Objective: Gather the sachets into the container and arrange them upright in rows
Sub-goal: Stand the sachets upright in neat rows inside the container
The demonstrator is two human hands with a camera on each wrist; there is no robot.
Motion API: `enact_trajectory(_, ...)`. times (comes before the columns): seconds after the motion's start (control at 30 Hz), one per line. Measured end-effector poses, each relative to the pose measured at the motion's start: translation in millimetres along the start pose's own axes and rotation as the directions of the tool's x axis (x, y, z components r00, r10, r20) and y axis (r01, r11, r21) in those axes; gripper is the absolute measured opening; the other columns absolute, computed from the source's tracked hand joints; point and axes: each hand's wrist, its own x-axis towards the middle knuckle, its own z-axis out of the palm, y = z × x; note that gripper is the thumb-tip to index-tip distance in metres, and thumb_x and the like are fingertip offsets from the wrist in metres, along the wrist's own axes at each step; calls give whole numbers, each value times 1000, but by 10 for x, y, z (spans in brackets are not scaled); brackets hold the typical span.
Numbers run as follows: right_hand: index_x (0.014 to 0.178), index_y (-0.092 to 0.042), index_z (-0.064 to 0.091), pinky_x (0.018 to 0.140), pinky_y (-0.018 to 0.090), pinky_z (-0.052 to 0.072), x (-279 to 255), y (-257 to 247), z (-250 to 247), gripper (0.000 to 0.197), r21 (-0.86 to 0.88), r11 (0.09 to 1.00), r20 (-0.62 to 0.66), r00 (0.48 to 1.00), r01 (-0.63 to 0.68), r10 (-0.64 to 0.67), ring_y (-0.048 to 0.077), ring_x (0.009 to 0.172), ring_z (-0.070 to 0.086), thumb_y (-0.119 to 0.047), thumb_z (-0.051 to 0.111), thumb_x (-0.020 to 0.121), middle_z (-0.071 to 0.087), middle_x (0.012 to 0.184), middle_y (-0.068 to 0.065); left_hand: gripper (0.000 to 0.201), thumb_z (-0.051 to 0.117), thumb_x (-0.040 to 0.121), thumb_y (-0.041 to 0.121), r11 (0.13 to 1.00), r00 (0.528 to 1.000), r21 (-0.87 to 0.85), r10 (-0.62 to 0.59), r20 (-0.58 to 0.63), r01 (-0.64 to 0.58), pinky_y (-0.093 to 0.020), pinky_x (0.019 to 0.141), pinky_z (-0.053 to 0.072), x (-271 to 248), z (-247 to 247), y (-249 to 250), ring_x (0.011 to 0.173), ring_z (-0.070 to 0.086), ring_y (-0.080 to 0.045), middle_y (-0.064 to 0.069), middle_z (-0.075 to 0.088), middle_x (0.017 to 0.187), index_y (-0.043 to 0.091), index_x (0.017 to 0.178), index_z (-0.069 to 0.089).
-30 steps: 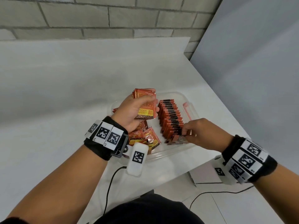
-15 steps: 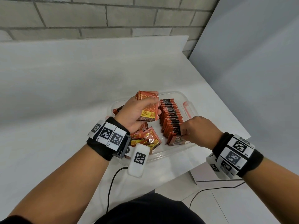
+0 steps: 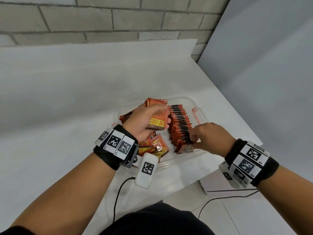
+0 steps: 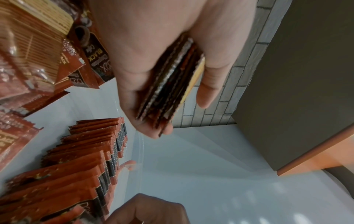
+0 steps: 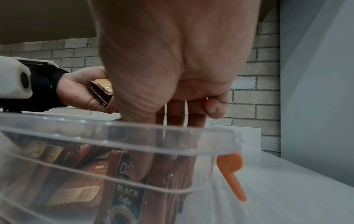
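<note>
Your left hand (image 3: 145, 119) is clamped around a small stack of sachets (image 3: 158, 118), thumb on one face and fingers curled over the other, holding it above the left half of the container (image 3: 194, 103). From the left wrist the stack (image 4: 172, 84) shows as thin layered foil edges, crimped and saw-toothed, pressed flat together.

Your right hand (image 3: 208, 138) reaches down inside the near right corner of the container, thumb and fingers pinching the nearest sachet of the upright row (image 3: 180, 123). That row runs front to back along the right side, its glossy red-brown packets with black bands standing on edge and leaning slightly against one another. Through the clear wall in the right wrist view, your fingertips (image 5: 141, 169) press on a packet printed "BLACK".

The container is a clear, rounded-corner plastic tub with a thick rim and an orange latch (image 5: 231, 171) on its right side. It sits on a smooth white table (image 3: 67, 99). Loose sachets (image 3: 152, 146) lie flat and jumbled in its near left part, crinkled and shiny.
</note>
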Motion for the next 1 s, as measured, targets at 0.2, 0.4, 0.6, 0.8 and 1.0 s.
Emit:
enact_trajectory(0.2, 88, -21, 62, 69, 24, 45, -45, 39, -24, 15, 80, 997, -46, 999, -9, 13, 13, 79, 61, -31, 70, 82, 64, 87, -10, 12, 49, 93, 13, 998, 998, -30, -62, -8, 61, -34, 65, 54, 1, 20, -21, 69, 65, -24, -10, 67, 76, 8, 96, 60)
enact_trajectory(0.4, 90, -19, 66, 65, 21, 44, -108, 48, -61, 14, 192, 981, -112, 993, -9, 31, 4, 71, 53, -24, 73, 79, 61, 81, -12, 20, 54, 91, 8, 993, 993, 5, -118, 0, 118, -37, 73, 56, 15, 51, -57, 81, 68, -22, -11, 69, 91, 8, 110, 60)
enact_trajectory(0.6, 87, -21, 61, 62, 21, 38, -40, 63, -14, 14, 115, 993, -47, 999, -13, 18, 11, 71, 54, -25, 72, 80, 53, 77, -14, 15, 54, 91, 8, 993, 993, 11, -119, 8, 119, -35, 70, 57, 22, 65, -64, 77, 69, -20, -10, 69, 89, 11, 105, 60)
enact_trajectory(0.8, 86, -21, 59, 62, 23, 40, -10, 64, 0, 13, 108, 994, -57, 998, -19, 25, 14, 72, 56, -25, 70, 81, 54, 78, -12, 18, 55, 91, 8, 993, 993, 10, -116, -6, 116, -37, 75, 55, 36, 57, -71, 83, 68, -23, -12, 68, 94, 9, 109, 59)
enact_trajectory(1.0, 88, -18, 61, 62, 22, 40, -31, 97, 17, 11, 100, 995, -77, 997, -18, 26, 12, 70, 54, -25, 69, 83, 53, 77, -12, 15, 56, 91, 6, 993, 993, 7, -116, 6, 116, -30, 66, 57, 52, 66, -88, 76, 69, -20, -10, 70, 90, 10, 103, 63)
